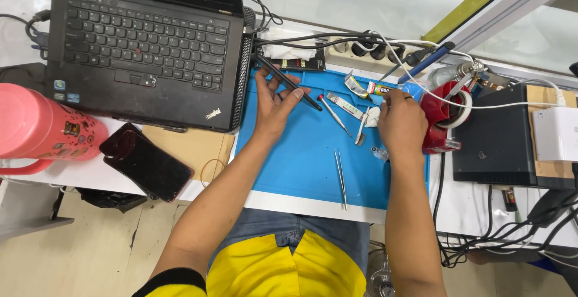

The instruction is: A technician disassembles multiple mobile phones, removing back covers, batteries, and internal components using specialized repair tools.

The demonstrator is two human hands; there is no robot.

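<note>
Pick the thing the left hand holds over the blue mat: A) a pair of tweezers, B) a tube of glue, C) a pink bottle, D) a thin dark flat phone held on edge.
D: the left hand grips a thin dark phone tilted on edge above the blue mat, while the tweezers lie loose on the mat and the pink bottle stands far off beside the laptop.

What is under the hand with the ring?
Under the right hand you can see a blue mat, a bit of white cloth and a small glue tube poking out. Whatever its fingers grip is hidden.
</note>
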